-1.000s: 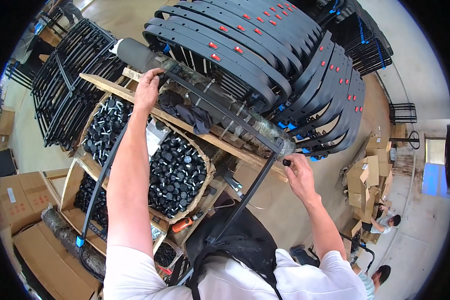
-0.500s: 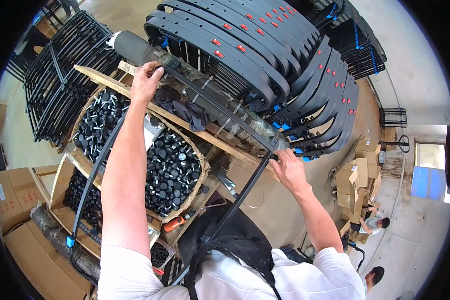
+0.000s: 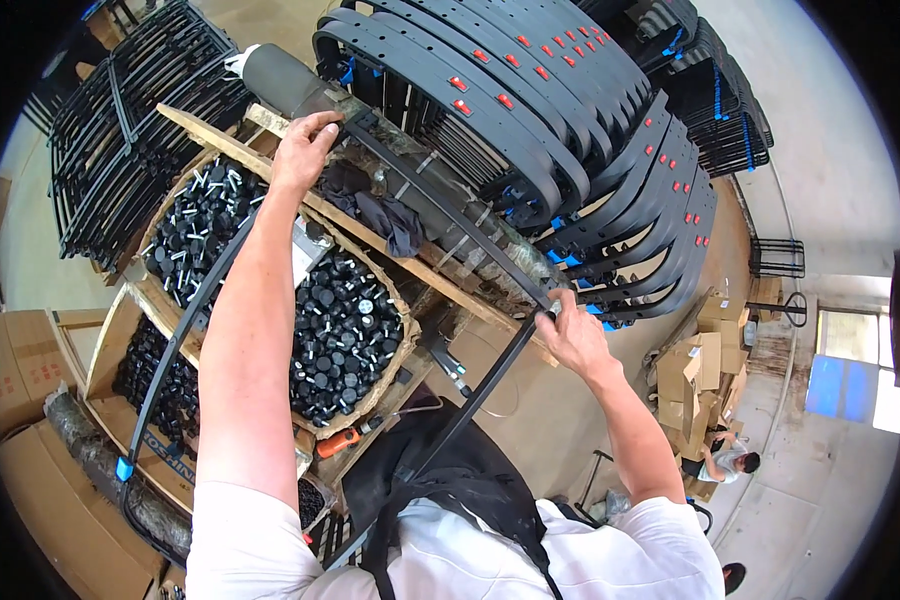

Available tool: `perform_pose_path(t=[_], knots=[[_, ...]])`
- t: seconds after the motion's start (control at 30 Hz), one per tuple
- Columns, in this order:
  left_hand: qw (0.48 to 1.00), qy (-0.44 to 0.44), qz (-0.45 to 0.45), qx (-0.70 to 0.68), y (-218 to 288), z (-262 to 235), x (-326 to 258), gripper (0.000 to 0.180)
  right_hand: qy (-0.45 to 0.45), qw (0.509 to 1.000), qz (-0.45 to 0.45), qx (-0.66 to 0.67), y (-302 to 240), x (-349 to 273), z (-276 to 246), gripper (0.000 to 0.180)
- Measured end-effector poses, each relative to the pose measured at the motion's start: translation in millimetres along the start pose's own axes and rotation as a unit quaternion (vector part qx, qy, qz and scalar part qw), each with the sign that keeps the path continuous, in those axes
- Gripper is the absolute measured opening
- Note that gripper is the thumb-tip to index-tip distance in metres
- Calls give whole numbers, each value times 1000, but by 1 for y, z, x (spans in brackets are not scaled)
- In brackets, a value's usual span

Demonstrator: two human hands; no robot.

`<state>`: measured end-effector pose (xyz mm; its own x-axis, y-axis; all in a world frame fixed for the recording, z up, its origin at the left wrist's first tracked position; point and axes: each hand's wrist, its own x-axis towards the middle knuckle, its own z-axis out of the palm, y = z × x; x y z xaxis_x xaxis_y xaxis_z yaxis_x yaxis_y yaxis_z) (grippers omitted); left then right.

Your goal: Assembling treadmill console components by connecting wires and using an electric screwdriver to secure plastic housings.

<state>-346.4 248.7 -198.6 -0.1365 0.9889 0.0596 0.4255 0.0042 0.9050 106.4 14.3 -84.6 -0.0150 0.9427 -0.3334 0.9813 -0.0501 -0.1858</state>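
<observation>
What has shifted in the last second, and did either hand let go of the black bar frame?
Neither let go. The left hand still grips one upper corner of the black bar frame and the right hand the other; both look much where they were. The view has shifted a little. The baskets of black parts are unchanged.

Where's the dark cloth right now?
In the head view, the dark cloth is draped over the wooden rail, just right of the left hand and above the basket of black bolts.
</observation>
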Motion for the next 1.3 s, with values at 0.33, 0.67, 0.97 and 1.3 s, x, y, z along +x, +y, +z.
perform_pose_path(t=[0.33, 0.67, 0.97, 1.3], knots=[[997, 3, -39, 73, 11, 4, -7, 34, -91, 981, 6, -169, -5, 7, -16, 43], [998, -12, -60, 28, 9, -1, -4, 33, -82, 952, -65, -289, -2, -4, -24, 40], [997, 43, 50, 45, -13, -3, -3, 31, -6, 953, -173, -250, 7, -5, -9, 20], [994, 25, 54, 93, 4, 1, -8, 33, -18, 962, -153, -224, -10, -5, -20, 35]])
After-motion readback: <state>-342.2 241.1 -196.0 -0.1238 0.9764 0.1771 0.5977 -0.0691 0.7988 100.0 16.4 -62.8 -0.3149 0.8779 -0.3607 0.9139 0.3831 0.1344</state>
